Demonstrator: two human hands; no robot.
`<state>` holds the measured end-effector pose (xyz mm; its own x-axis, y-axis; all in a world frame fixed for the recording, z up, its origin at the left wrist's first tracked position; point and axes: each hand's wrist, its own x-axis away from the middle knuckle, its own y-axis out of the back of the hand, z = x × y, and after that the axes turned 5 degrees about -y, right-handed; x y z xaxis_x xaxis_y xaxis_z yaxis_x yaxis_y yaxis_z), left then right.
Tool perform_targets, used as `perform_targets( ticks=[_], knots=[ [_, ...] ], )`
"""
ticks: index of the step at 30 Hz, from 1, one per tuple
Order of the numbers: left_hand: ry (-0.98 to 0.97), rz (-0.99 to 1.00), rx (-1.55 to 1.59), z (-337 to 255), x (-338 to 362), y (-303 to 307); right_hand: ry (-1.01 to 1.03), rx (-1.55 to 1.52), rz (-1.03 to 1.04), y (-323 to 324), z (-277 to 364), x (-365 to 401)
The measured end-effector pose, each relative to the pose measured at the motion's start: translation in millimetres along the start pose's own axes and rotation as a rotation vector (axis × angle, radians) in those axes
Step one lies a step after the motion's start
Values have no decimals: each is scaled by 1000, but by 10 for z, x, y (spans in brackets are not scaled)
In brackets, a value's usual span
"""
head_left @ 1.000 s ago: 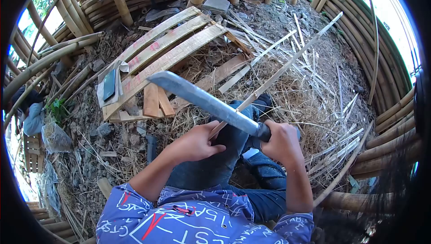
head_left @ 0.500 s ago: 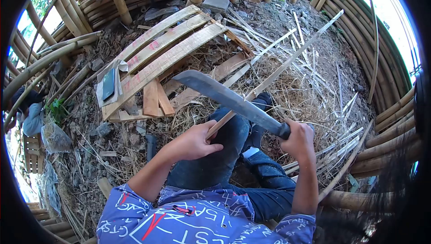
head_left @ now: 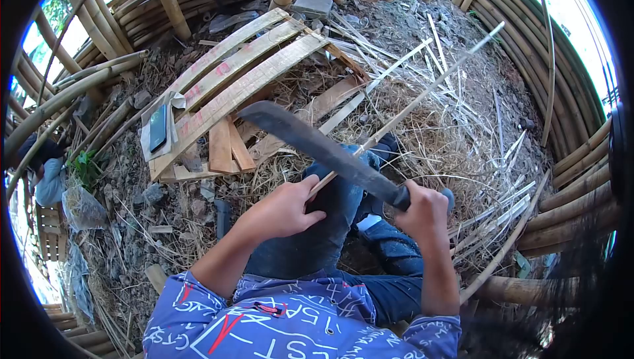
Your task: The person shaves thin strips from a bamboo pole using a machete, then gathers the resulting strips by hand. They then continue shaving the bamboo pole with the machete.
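Note:
My left hand [head_left: 287, 208] is closed around the near end of a long, thin bamboo strip [head_left: 413, 105], which slants up and away to the right over my knee. In my right hand [head_left: 426, 207] is the dark handle of a large machete [head_left: 323, 149]. Its broad blade points up and to the left and crosses over the strip just beyond my left hand. Whether the edge touches the strip is hard to tell.
A slatted wooden pallet [head_left: 231, 88] with a phone [head_left: 158, 128] on it lies ahead to the left. Split bamboo strips [head_left: 492, 227] and shavings cover the ground at right. Bamboo walls [head_left: 574, 174] curve around. Another person [head_left: 49, 181] is partly visible far left.
The machete has moved left and slightly toward me along the strip, and its blade looks turned. The strip's far end is slightly lower. My left hand has barely moved.

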<state>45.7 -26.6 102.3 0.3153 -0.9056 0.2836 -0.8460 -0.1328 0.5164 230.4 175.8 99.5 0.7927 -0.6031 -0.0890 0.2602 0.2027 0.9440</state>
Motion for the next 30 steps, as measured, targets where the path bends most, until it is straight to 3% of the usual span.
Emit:
perform_targets(
  ticks=[2,5,7,9,10,12,15,17,19,21,25,30],
  knots=[
    [-168,-86,-63,81,-24,-49,54,1,80,-10,88,-34],
    [-134,-59,-60,50,1,-29,61,7,64,-28,116,-165],
    [-118,-51,-27,86,15,-34,-21,12,71,-33,-50,-296],
    [-103,-47,8,113,53,-28,-221,-3,-93,-40,-314,-397],
    [-90,-44,35,114,73,-22,-219,0,-94,7,-439,-403],
    [-83,-46,64,97,60,-5,-439,-111,-146,90,-647,-398],
    [-19,-29,109,115,36,-17,-461,-161,-135,30,-760,-256],
    [-76,-11,129,176,-12,-22,-463,-205,-124,-91,-742,-143],
    [-65,7,151,161,-16,-17,-335,-298,-158,-257,-745,-63],
    [-51,18,162,147,-10,-9,-384,-285,-122,-199,-526,-50],
    [-42,6,115,90,-2,3,-265,-283,-135,-171,-237,-74],
    [-70,-38,113,68,17,-50,-130,-345,11,-192,121,-108]
  ],
)
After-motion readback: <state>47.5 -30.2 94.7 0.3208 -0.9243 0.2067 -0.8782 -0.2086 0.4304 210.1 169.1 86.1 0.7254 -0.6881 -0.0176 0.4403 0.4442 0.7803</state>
